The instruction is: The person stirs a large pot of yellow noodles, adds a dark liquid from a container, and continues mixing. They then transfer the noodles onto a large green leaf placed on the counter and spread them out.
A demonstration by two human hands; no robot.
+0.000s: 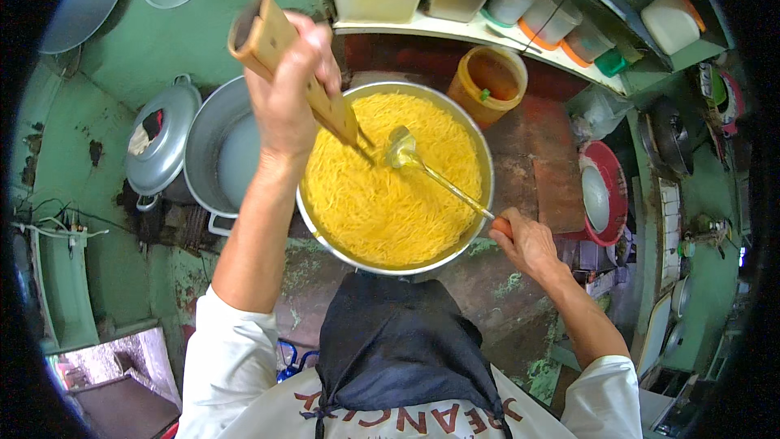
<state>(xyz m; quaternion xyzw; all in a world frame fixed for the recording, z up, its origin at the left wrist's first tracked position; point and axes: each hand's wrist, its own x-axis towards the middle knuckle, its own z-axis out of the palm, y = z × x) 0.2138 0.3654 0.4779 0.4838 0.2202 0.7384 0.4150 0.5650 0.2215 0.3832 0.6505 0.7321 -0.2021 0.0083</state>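
Observation:
A wide round metal pan full of thin yellow noodle-like strands stands right in front of me. My left hand is closed around a thick wooden implement, possibly tongs, whose dark prongs reach down to the strands. With my right hand I hold the orange handle of a metal ladle. The ladle's bowl, smeared yellow, rests on or just over the strands near the pan's middle, close to the prongs.
Left of the pan stand a deep aluminium pot and a lidded pot. A yellowish tub with orange-red contents is behind it on the right. Containers line a shelf; a red basin is at right.

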